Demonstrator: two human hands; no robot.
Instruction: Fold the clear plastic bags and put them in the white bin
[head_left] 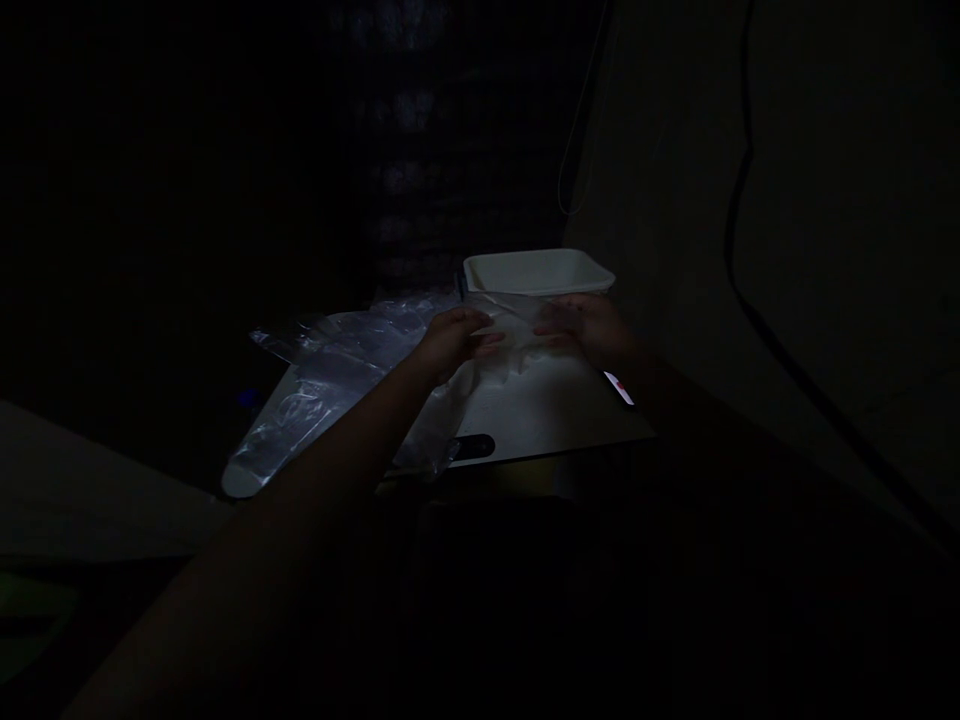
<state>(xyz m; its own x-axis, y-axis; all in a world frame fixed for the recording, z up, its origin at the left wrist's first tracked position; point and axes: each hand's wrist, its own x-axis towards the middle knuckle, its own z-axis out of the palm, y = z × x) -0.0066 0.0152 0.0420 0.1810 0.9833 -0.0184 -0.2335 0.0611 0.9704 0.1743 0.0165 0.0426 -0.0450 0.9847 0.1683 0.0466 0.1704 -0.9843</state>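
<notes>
"Where did our hands meet in the dim light?"

"Above the white table (555, 410), toward its far edge, before a pale tub (536, 272). Our left hand (450, 343) was clamped on a clear plastic film (514, 345), spread between both hands; our right hand (596, 325) blurred behind it, and whether it pinched we could not tell."

"And handling it well, in our judgement?"

"We needed light pinches, an even spread and no sharp tug, since thin film likely clings. Crumpled plastic (322, 390) covered the table's left edge, best kept from snagging."
</notes>
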